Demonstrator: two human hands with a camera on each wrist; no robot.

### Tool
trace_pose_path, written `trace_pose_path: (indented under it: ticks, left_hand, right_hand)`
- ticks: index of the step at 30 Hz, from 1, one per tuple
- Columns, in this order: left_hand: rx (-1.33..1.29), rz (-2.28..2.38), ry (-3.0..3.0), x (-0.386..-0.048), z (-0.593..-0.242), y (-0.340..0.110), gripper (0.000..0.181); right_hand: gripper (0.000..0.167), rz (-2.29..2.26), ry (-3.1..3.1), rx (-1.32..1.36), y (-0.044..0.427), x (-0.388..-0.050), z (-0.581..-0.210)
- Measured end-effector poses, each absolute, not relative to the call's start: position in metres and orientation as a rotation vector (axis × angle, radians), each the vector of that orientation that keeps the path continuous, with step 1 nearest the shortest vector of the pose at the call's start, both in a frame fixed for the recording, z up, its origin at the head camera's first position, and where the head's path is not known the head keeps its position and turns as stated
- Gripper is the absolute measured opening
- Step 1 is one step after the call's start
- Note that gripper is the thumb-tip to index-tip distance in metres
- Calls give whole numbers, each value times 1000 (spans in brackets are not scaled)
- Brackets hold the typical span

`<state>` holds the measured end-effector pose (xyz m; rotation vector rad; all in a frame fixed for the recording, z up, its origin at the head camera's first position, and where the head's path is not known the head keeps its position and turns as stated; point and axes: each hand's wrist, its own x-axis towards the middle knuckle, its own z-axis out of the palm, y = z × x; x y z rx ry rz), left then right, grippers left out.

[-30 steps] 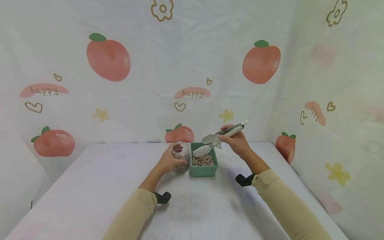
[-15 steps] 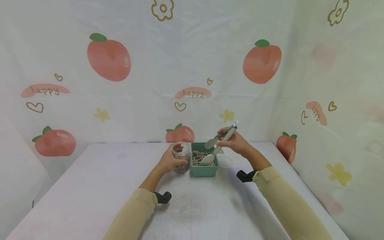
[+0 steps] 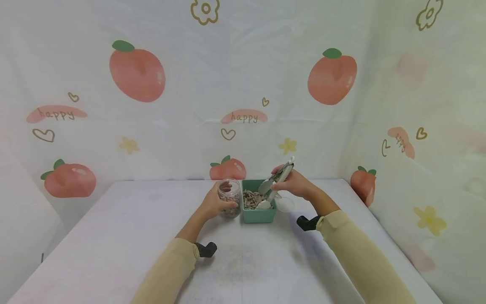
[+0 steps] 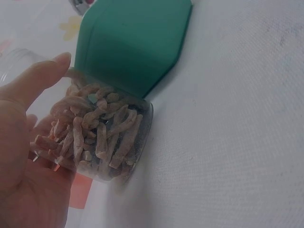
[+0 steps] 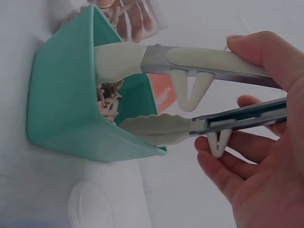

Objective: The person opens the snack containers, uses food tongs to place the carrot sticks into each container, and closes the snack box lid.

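Note:
My left hand grips a clear jar that stands upright against the left side of a green box. Brownish-grey dried strips fill much of the jar's lower part, as the left wrist view shows. More such strips lie inside the box. My right hand holds a pair of tongs with white scalloped heads and metal arms. The tong arms are spread apart; one head dips into the box among the strips, the other is near the opposite rim.
A clear round lid lies on the white table just right of the box. Behind the table hangs a white curtain printed with fruit. Another curtain wall runs along the right side.
The tongs have tilted steeper and come down into the box, with my right hand shifting slightly left and down. My left hand and the jar have stayed in place.

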<state>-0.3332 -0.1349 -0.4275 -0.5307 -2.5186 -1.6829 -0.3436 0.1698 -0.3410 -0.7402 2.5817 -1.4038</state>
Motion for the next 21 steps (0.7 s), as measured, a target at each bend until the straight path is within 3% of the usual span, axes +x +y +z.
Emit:
trace_pose_path:
  ticks: [13,21]
  left_hand:
    - [-534,-1643,-2523,-342,-435,-138,86]
    - [-527,-1659,-2523,-338,-430,-136,86]
  right_hand:
    - [41,-1418,2812,-792,163,-342,-357]
    - [44,-1581,2638,-774,167,-343,-345]
